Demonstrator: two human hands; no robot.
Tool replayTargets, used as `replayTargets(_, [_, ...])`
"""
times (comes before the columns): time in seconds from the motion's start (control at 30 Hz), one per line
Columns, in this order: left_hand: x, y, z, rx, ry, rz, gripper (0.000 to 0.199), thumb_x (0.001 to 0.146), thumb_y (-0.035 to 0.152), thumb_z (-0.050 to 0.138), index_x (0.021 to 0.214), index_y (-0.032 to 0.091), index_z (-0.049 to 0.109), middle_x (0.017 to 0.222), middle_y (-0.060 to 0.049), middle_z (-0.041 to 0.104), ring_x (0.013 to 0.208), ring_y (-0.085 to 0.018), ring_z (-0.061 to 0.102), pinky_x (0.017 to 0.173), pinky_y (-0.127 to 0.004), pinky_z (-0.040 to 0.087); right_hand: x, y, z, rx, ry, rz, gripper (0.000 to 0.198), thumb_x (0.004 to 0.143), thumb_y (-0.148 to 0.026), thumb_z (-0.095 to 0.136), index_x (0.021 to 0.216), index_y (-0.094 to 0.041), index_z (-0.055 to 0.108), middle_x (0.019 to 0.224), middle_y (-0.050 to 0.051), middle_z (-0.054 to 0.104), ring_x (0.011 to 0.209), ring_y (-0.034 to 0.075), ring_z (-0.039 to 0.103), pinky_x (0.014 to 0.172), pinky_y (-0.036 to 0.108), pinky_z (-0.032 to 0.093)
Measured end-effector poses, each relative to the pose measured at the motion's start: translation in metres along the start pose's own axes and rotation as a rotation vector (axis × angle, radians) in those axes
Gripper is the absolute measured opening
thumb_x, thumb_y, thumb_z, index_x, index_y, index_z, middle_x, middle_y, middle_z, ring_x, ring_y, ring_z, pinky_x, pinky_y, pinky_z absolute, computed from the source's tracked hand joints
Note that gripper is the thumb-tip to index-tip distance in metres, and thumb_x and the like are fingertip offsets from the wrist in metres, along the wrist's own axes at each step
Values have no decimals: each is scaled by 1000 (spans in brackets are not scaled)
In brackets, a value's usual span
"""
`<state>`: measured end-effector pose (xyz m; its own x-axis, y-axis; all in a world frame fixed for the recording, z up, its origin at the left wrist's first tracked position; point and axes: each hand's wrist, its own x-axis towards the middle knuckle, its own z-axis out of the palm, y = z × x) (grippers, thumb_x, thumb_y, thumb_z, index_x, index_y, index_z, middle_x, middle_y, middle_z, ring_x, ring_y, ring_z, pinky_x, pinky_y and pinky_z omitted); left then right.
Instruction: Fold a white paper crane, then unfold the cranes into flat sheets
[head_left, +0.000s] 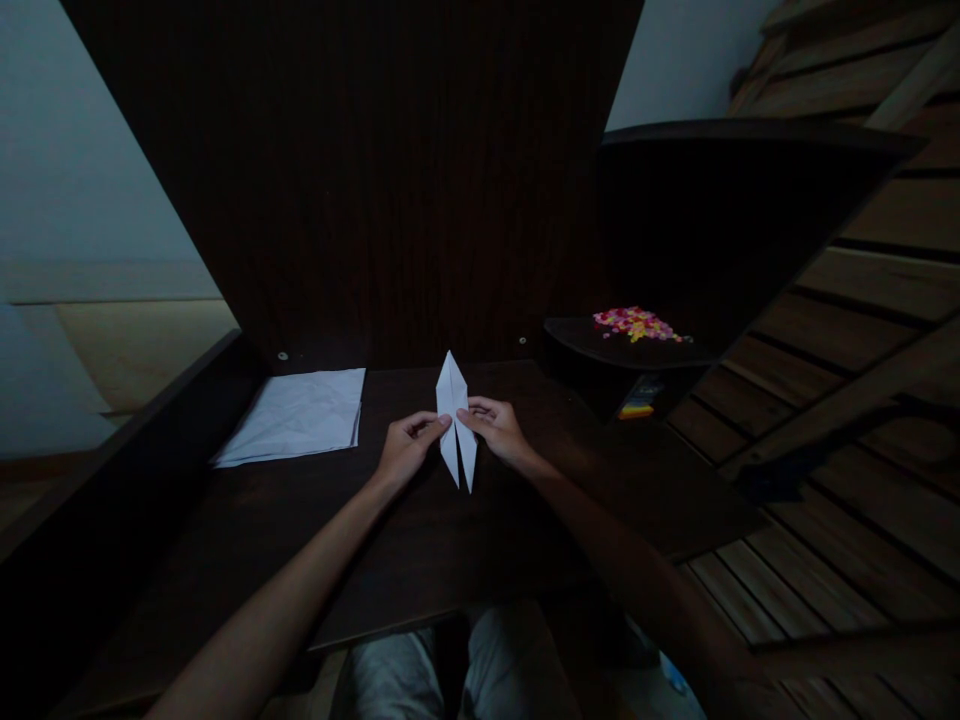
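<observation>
A folded white paper [452, 392] is held up over the dark desk, pointed at the top and split into two narrow points at the bottom. My left hand [409, 440] pinches its left edge, thumb on the front near the top of the split. On the opposite edge, my right hand [499, 428] grips it the same way, with the thumb across the front. The fingers behind the paper are partly hidden.
A stack of white paper sheets [300, 415] lies at the desk's left. Small pink, red and yellow pieces [637, 323] are heaped on a corner shelf [574, 335] at right. A dark side panel [127, 450] bounds the desk [420, 560]; wooden slats [847, 370] stand at right.
</observation>
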<state>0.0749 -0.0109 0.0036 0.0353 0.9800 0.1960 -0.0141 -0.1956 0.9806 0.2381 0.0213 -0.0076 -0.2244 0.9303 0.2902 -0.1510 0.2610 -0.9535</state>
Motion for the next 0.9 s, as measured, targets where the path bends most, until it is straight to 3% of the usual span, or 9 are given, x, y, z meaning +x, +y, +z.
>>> replayTargets(0.13, [1, 0, -1, -9, 30, 2, 31, 64, 47, 75, 71, 16, 72, 63, 0, 66, 63, -16, 59, 62, -25, 45, 0, 2, 0, 1, -36, 16, 31, 70, -41, 72, 88, -18, 66, 64, -1, 59, 52, 12, 51, 47, 24, 41])
replayTargets(0.27, [3, -3, -3, -21, 63, -16, 30, 65, 45, 74, 73, 16, 73, 69, -2, 70, 66, -17, 61, 64, -26, 46, -1, 2, 3, 14, -6, -55, 43, 71, -32, 71, 109, -22, 54, 64, -5, 57, 54, 12, 54, 51, 24, 43])
replayTargets(0.63, [8, -14, -4, 3, 124, -24, 29, 67, 42, 71, 79, 15, 76, 78, -5, 74, 77, -21, 65, 73, -30, 48, -1, 1, 4, -88, 33, -128, 32, 74, -31, 69, 100, -23, 52, 69, -4, 57, 65, 13, 58, 61, 26, 45])
replayTargets(0.9, [6, -9, -4, 13, 102, -2, 27, 68, 39, 71, 79, 15, 74, 72, -3, 71, 70, -18, 63, 68, -28, 48, -1, 2, 3, -72, 42, -108, 33, 72, -33, 70, 98, -23, 53, 68, -4, 58, 64, 14, 58, 59, 26, 45])
